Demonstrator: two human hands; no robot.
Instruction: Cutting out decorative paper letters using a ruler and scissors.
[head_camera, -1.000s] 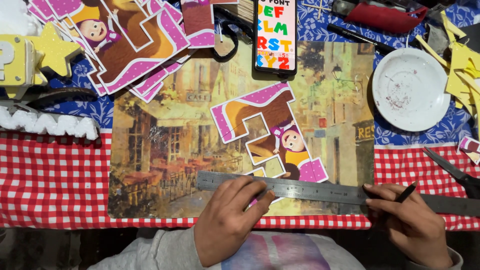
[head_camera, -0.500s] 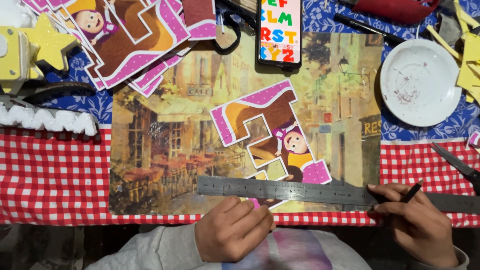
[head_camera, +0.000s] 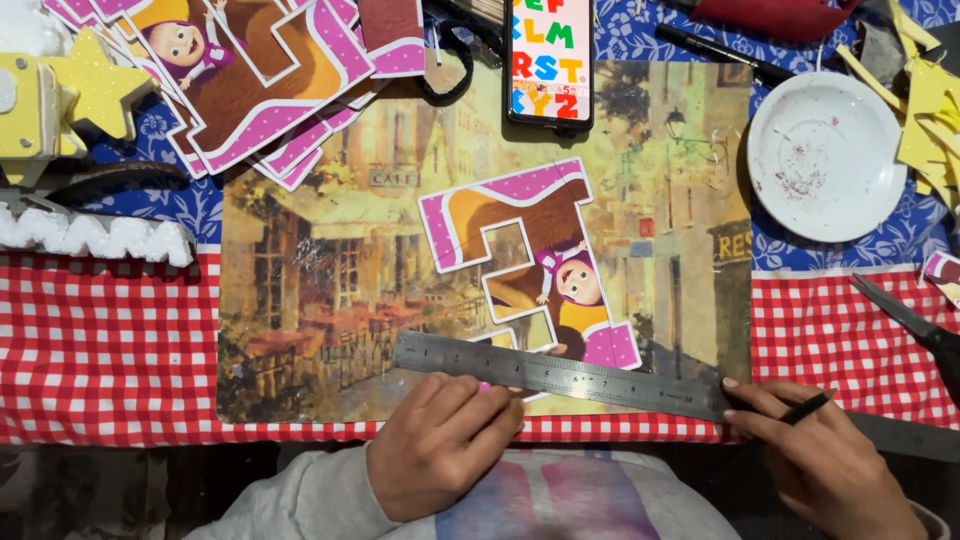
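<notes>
A letter-shaped card cutout (head_camera: 520, 255) with a pink dotted border and a cartoon girl lies on a placemat (head_camera: 320, 300) printed with a street scene. A steel ruler (head_camera: 560, 375) lies across the cutout's lower edge. My left hand (head_camera: 440, 445) presses its fingertips on the ruler's near edge. My right hand (head_camera: 825, 465) holds a thin black tool (head_camera: 805, 407) like a pen or craft knife, its tip at the ruler's right end.
A stack of similar cutouts (head_camera: 250, 70) lies at the top left. A phone (head_camera: 550, 60) showing coloured letters sits at the top centre. There is a white plate (head_camera: 825, 155) and yellow scraps (head_camera: 930, 110) at the right, scissors (head_camera: 915, 325) at the right edge, and foam pieces (head_camera: 90, 235) at the left.
The view has tilted slightly, so everything sits a little higher in the picture. Both hands stay on the ruler and tool in about the same pose.
</notes>
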